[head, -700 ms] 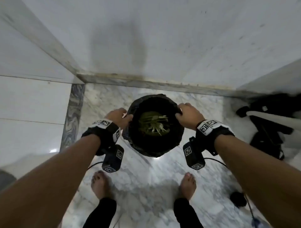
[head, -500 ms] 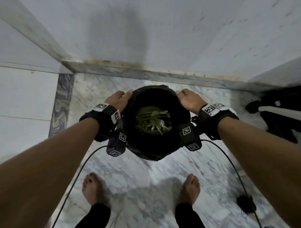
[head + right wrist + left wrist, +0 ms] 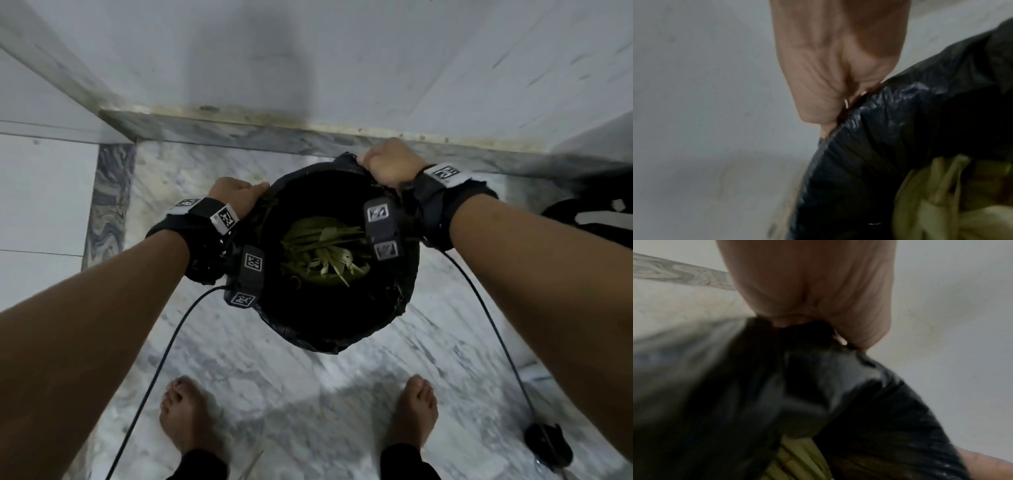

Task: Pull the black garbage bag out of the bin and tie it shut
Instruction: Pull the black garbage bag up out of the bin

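Observation:
The black garbage bag (image 3: 329, 318) hangs open-mouthed in front of me, with green leafy scraps (image 3: 325, 250) lying inside. My left hand (image 3: 236, 195) grips the bag's left rim, its fingers curled into the plastic (image 3: 813, 337). My right hand (image 3: 387, 164) grips the far right rim in a fist, and in the right wrist view the right hand (image 3: 830, 91) pinches the crinkled bag edge (image 3: 879, 116). The bin itself is hidden under the bag and I cannot tell whether the bag is still in it.
I stand barefoot on a marble floor (image 3: 239, 359) in a corner, a white wall (image 3: 342, 51) close behind the bag. Black cables (image 3: 161, 359) trail from both wrists. A small black object (image 3: 548, 445) lies at the lower right, dark items (image 3: 596, 216) at the right edge.
Both hands have closed on the bag's rim and lifted it toward me. My right hand has shifted to the far side of the rim, and the bag's mouth appears larger.

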Available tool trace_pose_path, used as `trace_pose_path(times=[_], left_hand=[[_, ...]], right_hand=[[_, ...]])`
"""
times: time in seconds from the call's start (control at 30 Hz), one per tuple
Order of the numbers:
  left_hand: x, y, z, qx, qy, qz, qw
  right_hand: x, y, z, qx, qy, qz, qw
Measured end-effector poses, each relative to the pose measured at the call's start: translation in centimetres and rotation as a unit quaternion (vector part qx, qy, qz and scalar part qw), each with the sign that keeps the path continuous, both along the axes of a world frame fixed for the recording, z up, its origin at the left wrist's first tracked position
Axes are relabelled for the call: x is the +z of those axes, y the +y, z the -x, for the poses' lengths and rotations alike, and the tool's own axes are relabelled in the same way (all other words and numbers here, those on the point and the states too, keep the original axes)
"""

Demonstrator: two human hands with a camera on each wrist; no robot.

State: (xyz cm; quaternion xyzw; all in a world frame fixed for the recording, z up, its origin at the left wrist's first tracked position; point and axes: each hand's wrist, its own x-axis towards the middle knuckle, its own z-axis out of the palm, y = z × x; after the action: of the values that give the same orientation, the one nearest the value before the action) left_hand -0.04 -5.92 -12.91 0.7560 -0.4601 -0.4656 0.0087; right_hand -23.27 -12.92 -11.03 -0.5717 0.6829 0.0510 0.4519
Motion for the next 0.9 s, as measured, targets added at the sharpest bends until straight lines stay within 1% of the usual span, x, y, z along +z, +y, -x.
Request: trace_pose_path(times=[0.03,0.07,0.13,0.2,0.23,0.3,0.37,0.43,0.5,0.6,0.7,0.77,0.8,0.83,0.9], left_hand=[[0.4,-0.1,0.0,0.031,0.006,0.023,0.999],[0.9,-0.4,0.1,0.025,-0.001,0.046,0.999],[1.9,-0.7,0.4,0.0,-0.039,0.105,0.994],[3.2,-0.8,0.4,0.011,-0.05,0.188,0.981],[3.8,-0.8,0.4,0.017,-0.053,0.209,0.976],[4.7,-0.3,0.6,0.027,-0.036,0.208,0.977],[5.5,0.4,0.7,0.03,-0.012,0.169,0.985],[6.0,1.3,0.4,-0.037,-0.034,0.143,0.988],[6.1,1.7,-0.1,-0.093,-0.055,0.15,0.983],[6.3,2.2,-0.8,-0.085,-0.069,0.168,0.98],[6.5,2.6,-0.6,-0.055,-0.108,0.195,0.973],[6.6,3.0,-0.4,-0.014,-0.136,0.194,0.971],[6.7,3.4,-0.3,0.008,-0.137,0.186,0.973],[6.4,4.0,-0.4,0.031,-0.127,0.176,0.976],[6.0,5.7,-0.6,0.096,-0.074,0.163,0.979]], right_hand=[[0.2,0.3,-0.4,-0.009,-0.001,0.03,1.0],[0.6,0.5,-0.5,0.003,0.001,0.075,0.997],[0.7,0.6,-0.7,-0.033,-0.012,0.149,0.988],[1.0,1.1,-0.7,-0.051,-0.031,0.196,0.979],[1.6,1.5,-0.6,-0.054,-0.048,0.206,0.976],[2.6,2.3,-0.1,-0.023,-0.059,0.175,0.982],[3.4,3.2,0.9,0.04,-0.041,0.122,0.991],[3.6,3.8,2.0,0.105,0.006,0.093,0.99],[3.8,4.1,2.9,0.136,0.041,0.113,0.983],[4.2,4.6,3.6,0.146,0.06,0.163,0.974],[4.4,5.4,4.0,0.124,0.095,0.201,0.967],[4.3,6.3,4.3,0.103,0.117,0.207,0.966],[4.2,6.8,4.5,0.08,0.111,0.203,0.97],[4.1,7.5,4.8,0.043,0.087,0.186,0.978],[3.9,9.0,5.8,-0.058,-0.003,0.137,0.989]])
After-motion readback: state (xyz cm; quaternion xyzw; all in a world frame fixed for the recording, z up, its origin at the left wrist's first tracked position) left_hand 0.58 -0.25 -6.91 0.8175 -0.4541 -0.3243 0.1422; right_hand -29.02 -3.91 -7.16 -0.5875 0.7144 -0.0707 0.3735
